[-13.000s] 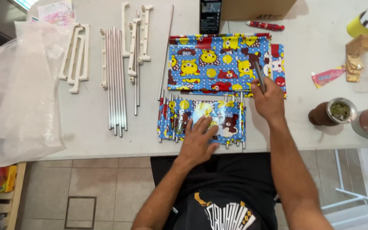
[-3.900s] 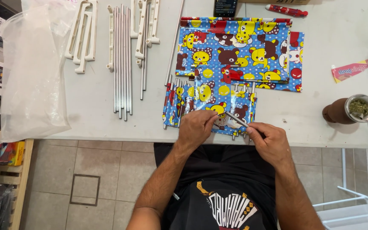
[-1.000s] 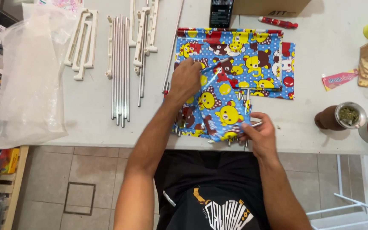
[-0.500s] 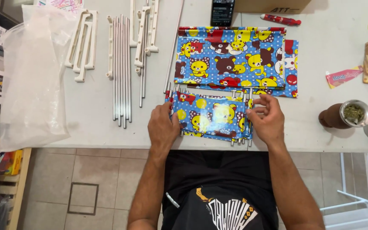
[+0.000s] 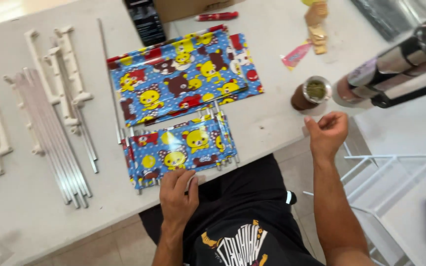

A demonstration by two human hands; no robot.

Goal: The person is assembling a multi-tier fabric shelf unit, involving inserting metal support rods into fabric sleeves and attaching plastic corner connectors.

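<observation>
A small stack of blue cartoon-bear printed sheets (image 5: 178, 150) with thin metal rods through them lies at the table's near edge. My left hand (image 5: 177, 196) rests flat on the stack's front left corner, fingers spread. My right hand (image 5: 327, 132) hovers off the table's right corner, fingers loosely curled, holding nothing; it is nearest to a brown cup (image 5: 309, 92) filled with green herb. A larger stack of the same printed sheets (image 5: 183, 76) lies further back on the table.
Loose metal rods (image 5: 55, 143) and white plastic brackets (image 5: 62, 74) lie at the left. A metal flask (image 5: 395, 61) lies right of the cup. A black box (image 5: 146, 22), a red marker (image 5: 218, 16) and a white wire rack (image 5: 385, 177) are also around.
My right hand has left the small stack and moved right, off the table's corner toward the cup. My left hand stays on the stack. The camera has swung right.
</observation>
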